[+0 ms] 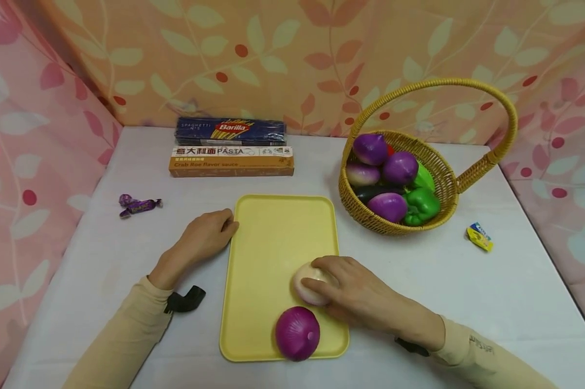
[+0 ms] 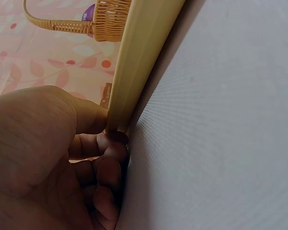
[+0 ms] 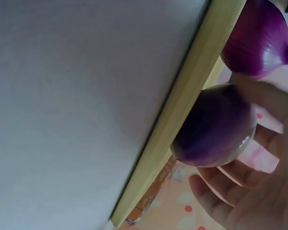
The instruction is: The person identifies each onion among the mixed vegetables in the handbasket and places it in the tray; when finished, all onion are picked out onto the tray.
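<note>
Left of the frame's centre the left hand (image 1: pixel 205 235) pinches a yellow tray (image 1: pixel 273 243), while the right hand (image 1: pixel 363 294) grips a white-purple vegetable (image 1: pixel 304 272) at lower centre.

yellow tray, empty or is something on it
Not empty: a purple onion lies on the yellow tray, beside a turnip the right hand grips.

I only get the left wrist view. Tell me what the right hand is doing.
Observer: The right hand is curled round a round purple-and-white vegetable at the right side of the yellow tray.
Operator: Tell me what else sits on that tray.
Observer: A purple onion, at the edge nearest the person.
Operator: Now report what lies left of the left hand.
Observer: What look like purple-wrapped sweets, a little farther from the person than that hand.
</note>
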The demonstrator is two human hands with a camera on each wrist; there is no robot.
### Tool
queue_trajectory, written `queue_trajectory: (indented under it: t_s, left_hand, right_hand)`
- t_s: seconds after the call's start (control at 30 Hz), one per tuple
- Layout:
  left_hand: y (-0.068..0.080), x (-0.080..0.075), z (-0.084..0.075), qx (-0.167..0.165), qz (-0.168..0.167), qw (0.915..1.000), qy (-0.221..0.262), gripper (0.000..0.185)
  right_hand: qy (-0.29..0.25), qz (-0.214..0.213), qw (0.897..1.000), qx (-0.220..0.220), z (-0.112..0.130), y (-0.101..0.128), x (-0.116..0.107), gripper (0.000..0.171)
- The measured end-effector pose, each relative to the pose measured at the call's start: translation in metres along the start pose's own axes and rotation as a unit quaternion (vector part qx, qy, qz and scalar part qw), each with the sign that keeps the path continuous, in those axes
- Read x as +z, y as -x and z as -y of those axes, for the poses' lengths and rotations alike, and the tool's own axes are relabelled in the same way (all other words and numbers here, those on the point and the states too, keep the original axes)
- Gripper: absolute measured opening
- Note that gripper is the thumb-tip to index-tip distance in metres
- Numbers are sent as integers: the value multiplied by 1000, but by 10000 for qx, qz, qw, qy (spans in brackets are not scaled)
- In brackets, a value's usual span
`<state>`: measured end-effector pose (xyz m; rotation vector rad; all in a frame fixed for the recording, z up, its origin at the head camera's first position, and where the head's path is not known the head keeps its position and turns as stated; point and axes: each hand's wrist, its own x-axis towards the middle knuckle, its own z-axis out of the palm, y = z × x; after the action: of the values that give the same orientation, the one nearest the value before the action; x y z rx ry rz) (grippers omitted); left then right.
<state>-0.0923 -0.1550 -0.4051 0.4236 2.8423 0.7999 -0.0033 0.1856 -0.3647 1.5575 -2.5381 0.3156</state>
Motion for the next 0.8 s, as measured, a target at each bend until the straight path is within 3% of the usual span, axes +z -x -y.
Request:
queue_trajectory:
  t_s: [0.2, 0.8]
  left_hand:
    - [0, 1, -1, 24, -39, 10000, 20, 23]
    - [2, 0, -1, -76, 8, 10000, 51, 23]
  right_hand:
    - [-39, 68, 9999, -66, 0, 1, 1, 49]
    - [-56, 209, 9997, -74, 0, -2, -1, 55]
